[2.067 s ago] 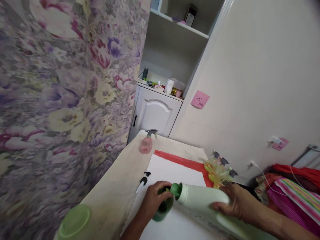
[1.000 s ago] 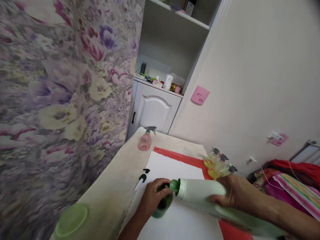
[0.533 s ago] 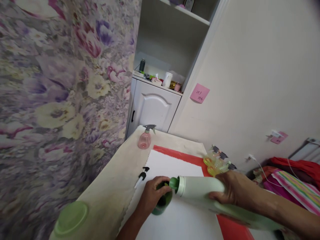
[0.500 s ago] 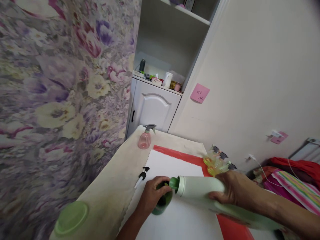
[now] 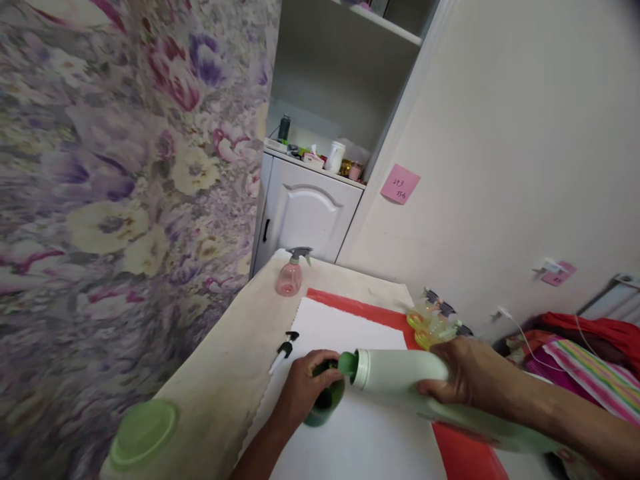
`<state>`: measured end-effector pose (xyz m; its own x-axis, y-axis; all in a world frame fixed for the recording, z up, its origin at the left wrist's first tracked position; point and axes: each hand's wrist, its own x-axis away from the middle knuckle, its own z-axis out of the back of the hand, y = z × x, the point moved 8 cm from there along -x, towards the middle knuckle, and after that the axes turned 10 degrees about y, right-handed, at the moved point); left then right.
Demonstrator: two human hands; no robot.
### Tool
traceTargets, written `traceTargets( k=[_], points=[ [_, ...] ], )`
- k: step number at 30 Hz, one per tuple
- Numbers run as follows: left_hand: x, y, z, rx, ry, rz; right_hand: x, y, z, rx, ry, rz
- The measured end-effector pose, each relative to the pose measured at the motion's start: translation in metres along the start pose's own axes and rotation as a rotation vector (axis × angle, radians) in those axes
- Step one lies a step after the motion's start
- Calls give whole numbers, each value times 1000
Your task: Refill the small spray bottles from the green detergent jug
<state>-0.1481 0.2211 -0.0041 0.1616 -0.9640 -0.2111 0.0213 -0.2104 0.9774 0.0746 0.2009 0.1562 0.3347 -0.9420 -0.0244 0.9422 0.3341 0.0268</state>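
My left hand (image 5: 307, 387) is closed around the neck of a dark green bottle (image 5: 323, 407) standing on a white sheet (image 5: 370, 440). My right hand (image 5: 465, 370) grips a large pale green bottle (image 5: 395, 370), tipped nearly level with its open mouth towards the small bottle. Something green, apparently liquid (image 5: 347, 363), shows at that mouth, right by the fingers of my left hand. A black pump head with a white tube (image 5: 285, 348) lies beyond my left hand at the sheet's edge. Near the table's left edge is a light green lid (image 5: 143, 432).
A pink spray bottle (image 5: 290, 277) stands at the table's far left. Several yellow and clear spray bottles (image 5: 433, 320) cluster at the right, past my right hand. Red paper (image 5: 350, 303) lies under the white sheet. A white cabinet (image 5: 310, 207) and a wall bound the table's far side.
Both hands hold the same bottles in nearly the same places. The large bottle stays tipped over the small one; the view has shifted only slightly.
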Motion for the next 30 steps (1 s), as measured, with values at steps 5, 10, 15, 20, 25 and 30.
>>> traceTargets(
  k=[5,10,15,20,25,30],
  points=[
    [0,-1,-1,3,3,0,0,3,-3,3,6,27],
    [-1,-1,-2,2,-4,-2,1,4,-3,-5,5,24],
    [-1,-1,-2,9,-15,-1,0,5,-4,-2,9,27],
    [-2,0,-2,21,-37,-4,1,4,-3,-1,-6,5],
    [-2,1,-3,33,-55,-10,2,2,-1,-14,-10,23],
    [-1,2,-3,35,-62,-10,0,2,-1,7,2,34]
  ],
)
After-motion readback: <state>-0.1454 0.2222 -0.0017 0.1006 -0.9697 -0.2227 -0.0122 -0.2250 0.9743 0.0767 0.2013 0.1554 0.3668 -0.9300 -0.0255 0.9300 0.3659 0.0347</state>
